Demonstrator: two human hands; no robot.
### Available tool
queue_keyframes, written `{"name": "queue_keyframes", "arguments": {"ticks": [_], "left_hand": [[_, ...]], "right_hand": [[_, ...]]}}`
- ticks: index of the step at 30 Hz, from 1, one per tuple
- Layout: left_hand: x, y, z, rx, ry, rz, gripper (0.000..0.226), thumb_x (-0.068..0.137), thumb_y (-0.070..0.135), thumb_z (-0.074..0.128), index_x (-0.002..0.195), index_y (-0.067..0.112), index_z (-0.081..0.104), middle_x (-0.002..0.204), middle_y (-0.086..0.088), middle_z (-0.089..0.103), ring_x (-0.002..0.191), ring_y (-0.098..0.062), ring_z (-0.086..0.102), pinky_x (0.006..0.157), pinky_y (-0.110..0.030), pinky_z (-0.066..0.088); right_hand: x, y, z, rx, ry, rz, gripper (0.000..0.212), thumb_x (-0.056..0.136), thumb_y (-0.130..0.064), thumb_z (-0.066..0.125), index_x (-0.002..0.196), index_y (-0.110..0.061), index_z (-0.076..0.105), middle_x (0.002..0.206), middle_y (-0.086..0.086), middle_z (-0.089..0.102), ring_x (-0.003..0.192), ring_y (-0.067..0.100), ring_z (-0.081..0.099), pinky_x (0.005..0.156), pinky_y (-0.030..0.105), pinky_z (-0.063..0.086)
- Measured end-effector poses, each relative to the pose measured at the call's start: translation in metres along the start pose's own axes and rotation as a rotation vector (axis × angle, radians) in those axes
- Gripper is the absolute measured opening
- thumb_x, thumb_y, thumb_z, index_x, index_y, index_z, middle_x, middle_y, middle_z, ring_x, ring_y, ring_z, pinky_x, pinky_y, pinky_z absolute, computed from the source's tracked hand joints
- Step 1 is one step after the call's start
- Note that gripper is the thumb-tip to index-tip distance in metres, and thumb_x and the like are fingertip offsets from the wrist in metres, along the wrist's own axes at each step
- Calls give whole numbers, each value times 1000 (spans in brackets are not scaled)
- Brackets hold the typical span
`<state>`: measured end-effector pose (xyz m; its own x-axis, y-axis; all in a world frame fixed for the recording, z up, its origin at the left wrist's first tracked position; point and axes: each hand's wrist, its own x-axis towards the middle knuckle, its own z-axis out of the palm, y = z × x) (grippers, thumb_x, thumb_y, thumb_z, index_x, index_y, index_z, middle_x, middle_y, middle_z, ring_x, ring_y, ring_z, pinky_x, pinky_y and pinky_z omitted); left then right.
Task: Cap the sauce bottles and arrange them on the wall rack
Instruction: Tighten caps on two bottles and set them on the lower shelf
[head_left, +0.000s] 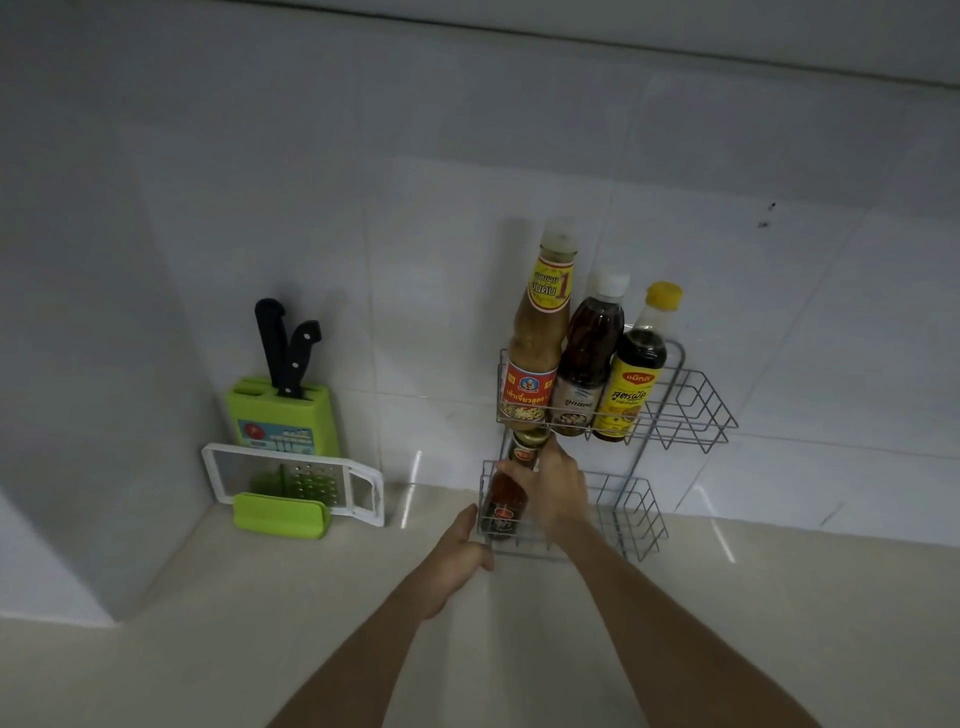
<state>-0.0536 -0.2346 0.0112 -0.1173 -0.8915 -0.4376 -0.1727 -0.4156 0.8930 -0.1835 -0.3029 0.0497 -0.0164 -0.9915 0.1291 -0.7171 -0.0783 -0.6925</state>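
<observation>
Right hand (553, 486): you grip the dark sauce bottle (506, 499) in the lower basket (631, 519).
Left hand (462, 556): curled on the basket's corner.
Upper shelf (691, 405): three capped bottles (582, 358).

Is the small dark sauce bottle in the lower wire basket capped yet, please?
Capped: the small dark sauce bottle wears a gold lid, with the right hand gripping its neck.

The knife block (283, 415) was lime green, its knife handles (285, 348) black. The wall rack (691, 405) was grey wire. One bottle's cap (664, 296) was yellow, another's (610, 282) white. The worktop (208, 649) was cream.
</observation>
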Motion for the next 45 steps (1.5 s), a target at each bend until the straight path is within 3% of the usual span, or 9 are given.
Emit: {"name": "queue_keyframes", "arguments": {"ticks": [5, 14, 17, 20, 24, 30, 34, 40, 45], "left_hand": [[3, 4, 2, -5, -42, 39, 80, 79, -7, 49, 147, 21, 21, 133, 7, 38, 117, -6, 31, 94, -25, 29], [2, 2, 0, 66, -44, 47, 86, 77, -8, 49, 149, 26, 17, 152, 0, 29, 127, -10, 29, 96, -26, 31], [-1, 1, 2, 141, -28, 62, 83, 80, -7, 48, 149, 24, 15, 152, -2, 30, 123, -9, 31, 94, -24, 32], [-6, 0, 3, 250, 45, 54, 76, 85, -2, 46, 150, 22, 15, 153, -5, 31, 134, -18, 34, 92, -21, 32], [-18, 0, 1, 382, 130, 80, 71, 90, 4, 44, 151, 17, 11, 159, -7, 18, 146, -23, 19, 116, -29, 22], [-56, 15, 4, 474, 198, 93, 70, 91, 9, 45, 151, 19, 10, 160, -13, 7, 147, -30, 11, 120, -43, 17], [-104, 34, 16, 435, 225, 184, 64, 91, 4, 44, 149, 13, 18, 157, -12, 20, 146, -28, 17, 119, -35, 18], [-163, 58, 41, 345, 216, 304, 53, 90, -1, 44, 141, 13, 36, 144, -11, 45, 128, -26, 44, 90, -17, 29], [-191, 65, 68, 319, 144, 326, 55, 90, 6, 48, 143, 16, 36, 144, -5, 45, 125, -21, 46, 101, -26, 36]], "right_hand": [[8, -4, 4, -40, -65, -46, 51, 80, -45, 70, 115, -15, 48, 112, 6, 65, 103, 28, 61, 86, 37, 45], [1, -3, 11, -15, -52, -12, 53, 81, -45, 69, 117, -14, 46, 118, 9, 63, 108, 29, 61, 90, 44, 50], [-6, 1, 12, -8, -86, 14, 53, 84, -40, 69, 120, -10, 43, 122, 12, 60, 111, 30, 58, 90, 40, 49], [-16, 5, 13, -12, -94, 41, 56, 86, -32, 67, 127, -7, 38, 128, 15, 56, 116, 31, 55, 90, 37, 46], [-36, 9, 5, -16, -62, 80, 54, 87, -28, 66, 128, -7, 39, 129, 16, 57, 116, 31, 55, 89, 37, 47], [-77, 2, -24, -30, -37, 42, 51, 89, -29, 62, 131, -9, 40, 130, 13, 55, 119, 30, 51, 93, 38, 45], [-113, -8, -52, -22, 14, 20, 47, 89, -27, 62, 130, -12, 43, 128, 11, 56, 119, 30, 49, 95, 39, 45], [-164, -17, -106, 58, 148, -20, 39, 93, -24, 58, 129, -11, 47, 130, 9, 57, 122, 25, 49, 98, 34, 41], [-204, -10, -159, 116, 260, -43, 31, 94, -18, 57, 124, -10, 52, 122, 8, 63, 114, 20, 57, 92, 25, 43]]}}
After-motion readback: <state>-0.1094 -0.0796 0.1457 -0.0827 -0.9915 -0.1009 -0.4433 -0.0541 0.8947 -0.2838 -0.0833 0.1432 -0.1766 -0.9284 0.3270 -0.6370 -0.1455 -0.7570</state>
